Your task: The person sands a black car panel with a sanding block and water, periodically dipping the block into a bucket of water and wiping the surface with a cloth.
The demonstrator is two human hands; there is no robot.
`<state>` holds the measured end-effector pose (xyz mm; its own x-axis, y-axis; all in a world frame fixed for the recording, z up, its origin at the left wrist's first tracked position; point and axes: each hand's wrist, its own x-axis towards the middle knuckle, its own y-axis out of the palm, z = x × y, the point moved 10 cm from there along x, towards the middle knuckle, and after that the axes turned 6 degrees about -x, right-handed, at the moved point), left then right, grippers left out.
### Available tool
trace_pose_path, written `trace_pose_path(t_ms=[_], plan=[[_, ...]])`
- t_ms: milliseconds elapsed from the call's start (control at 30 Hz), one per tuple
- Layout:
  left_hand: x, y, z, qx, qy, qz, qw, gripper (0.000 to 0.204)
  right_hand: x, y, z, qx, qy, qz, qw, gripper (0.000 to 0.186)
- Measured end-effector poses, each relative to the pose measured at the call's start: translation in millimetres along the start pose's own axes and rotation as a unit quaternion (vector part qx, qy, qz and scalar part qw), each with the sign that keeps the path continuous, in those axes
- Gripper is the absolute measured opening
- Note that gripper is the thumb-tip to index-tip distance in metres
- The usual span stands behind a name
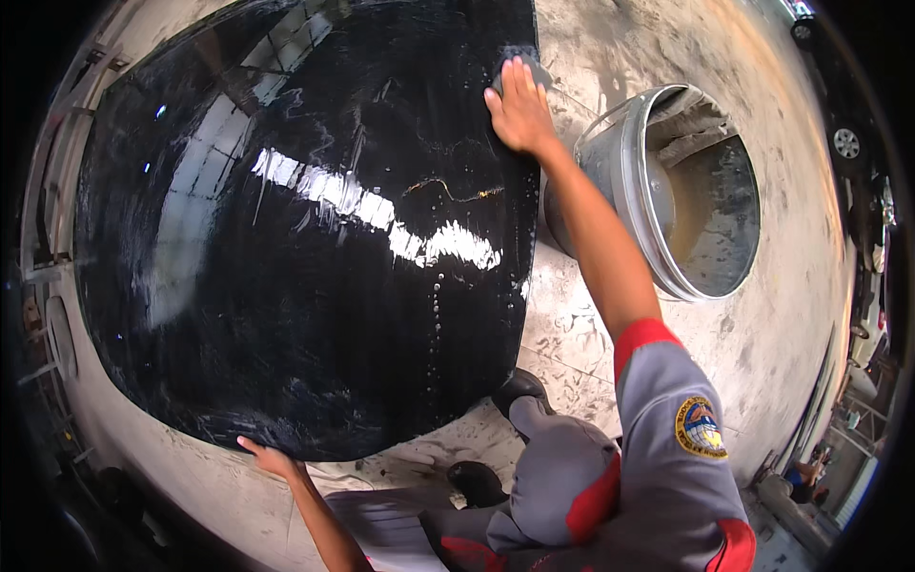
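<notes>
A large glossy black curved panel point(315, 324), streaked and wet with white light reflected on it, fills the left and middle of the head view. My right hand point(522, 114) lies with outstretched fingers over a grey pad point(534, 74) at the panel's upper right edge, holding it against the surface. Down at the lower left, my left hand point(274, 459) grips the panel's rim, its fingertips on top and the rest partly hidden.
A grey bucket point(715, 229) with murky liquid and a submerged grey object sits on the stained concrete floor point(581, 362) right of the panel. My bent leg and dark shoes are below. A car point(848, 143) stands at the far right; metal frames point(48, 286) line the far left.
</notes>
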<state>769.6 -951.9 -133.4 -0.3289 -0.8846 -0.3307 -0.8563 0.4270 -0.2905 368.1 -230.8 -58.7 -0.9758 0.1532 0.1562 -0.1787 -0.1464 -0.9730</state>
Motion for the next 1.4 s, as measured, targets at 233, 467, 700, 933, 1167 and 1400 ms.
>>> trace_pose_path(t_ms=[233,467,700,933,1167,1400], plan=[[-2,-22,-36,0.014,0.041,-0.046,0.998,0.084,-186,-16,93,0.033,-0.083,0.070,0.994,0.070],[0,-15,-23,-0.002,0.028,-0.024,0.999,0.084,-189,-17,79,0.042,-0.079,0.032,0.995,0.070],[-3,-9,-27,0.003,0.039,-0.020,0.999,0.086,-214,-19,85,0.035,-0.133,0.096,0.986,0.069],[-13,-18,-49,-0.011,0.056,-0.031,0.998,0.083,-353,-16,135,0.092,-0.158,0.202,0.962,0.074],[-2,0,-15,-0.002,0.055,-0.034,0.998,0.081,-203,-25,71,0.048,-0.090,-0.025,0.994,0.062],[-1,-27,-49,-0.014,0.087,-0.045,0.995,0.076,-342,-31,170,0.086,-0.257,0.126,0.954,0.070]])
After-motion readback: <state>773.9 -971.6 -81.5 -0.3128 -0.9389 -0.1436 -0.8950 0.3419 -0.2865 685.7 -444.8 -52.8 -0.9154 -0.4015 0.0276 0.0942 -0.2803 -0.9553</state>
